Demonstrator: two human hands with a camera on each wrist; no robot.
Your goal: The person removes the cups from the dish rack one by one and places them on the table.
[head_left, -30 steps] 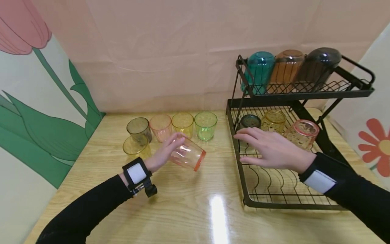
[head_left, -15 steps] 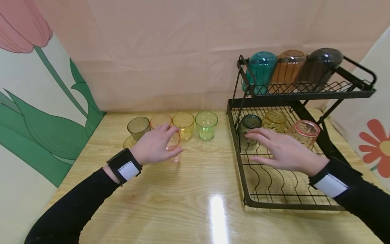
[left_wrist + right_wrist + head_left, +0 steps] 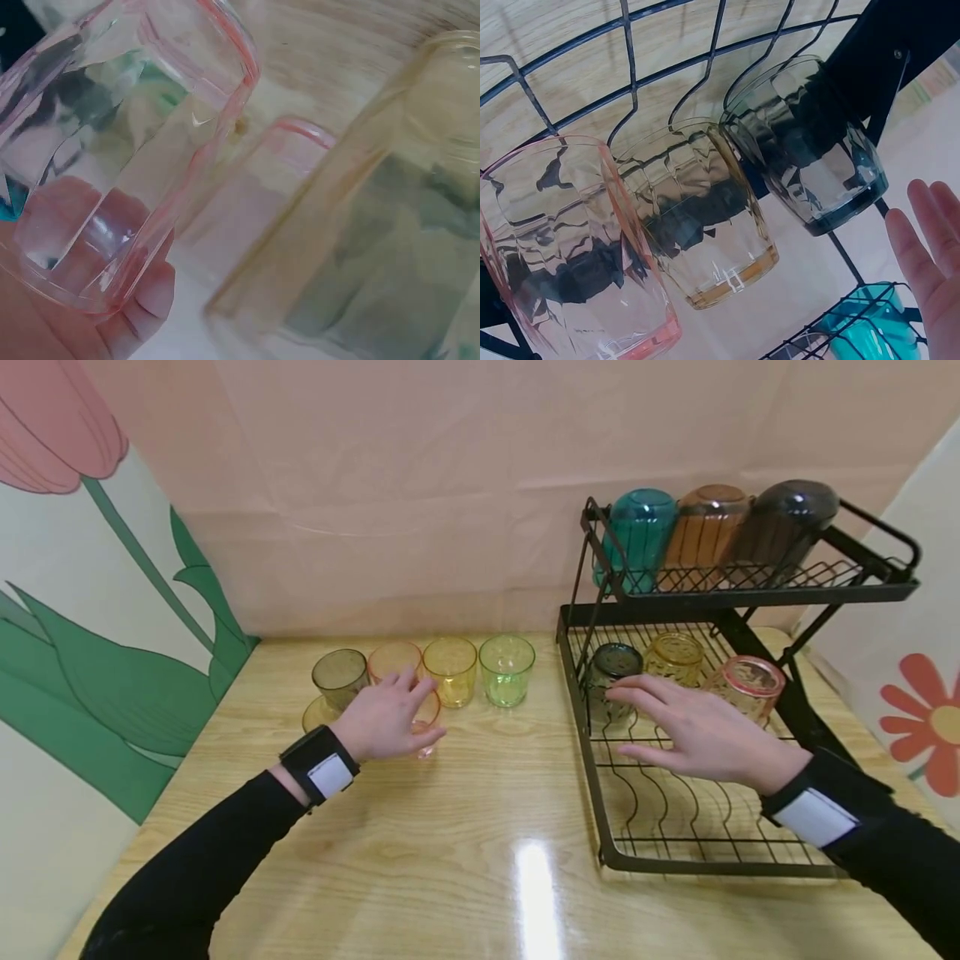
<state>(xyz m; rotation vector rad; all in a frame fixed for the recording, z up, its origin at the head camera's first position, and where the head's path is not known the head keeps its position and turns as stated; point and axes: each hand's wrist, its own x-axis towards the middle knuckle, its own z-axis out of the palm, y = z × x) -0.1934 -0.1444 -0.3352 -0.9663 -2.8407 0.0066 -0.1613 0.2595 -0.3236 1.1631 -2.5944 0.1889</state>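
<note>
My left hand [image 3: 386, 717] holds a clear pink glass [image 3: 427, 713] upright at the front of the glasses on the table, thumb toward me. In the left wrist view its fingers [image 3: 56, 217] show through the wall of this pink glass [image 3: 172, 112]. An amber glass [image 3: 318, 713], partly hidden, sits just left of the hand. My right hand [image 3: 686, 731] hovers over the lower tier of the rack, fingers extended, holding nothing. Nearest to it stands an upside-down dark grey glass [image 3: 613, 681], beside an amber glass [image 3: 675, 658] and a pink-rimmed glass [image 3: 750, 685].
Along the back stand a grey glass [image 3: 340, 675], another pink glass [image 3: 393, 660], a yellow glass [image 3: 452, 672] and a green glass [image 3: 507, 672]. The black two-tier rack [image 3: 600, 827] carries teal [image 3: 641, 531], brown [image 3: 708, 531] and dark [image 3: 787, 527] glasses on top.
The left hand has turned the tilted pink glass upright and brought it left, beside the amber glass. My right hand has drifted slightly right over the rack.
</note>
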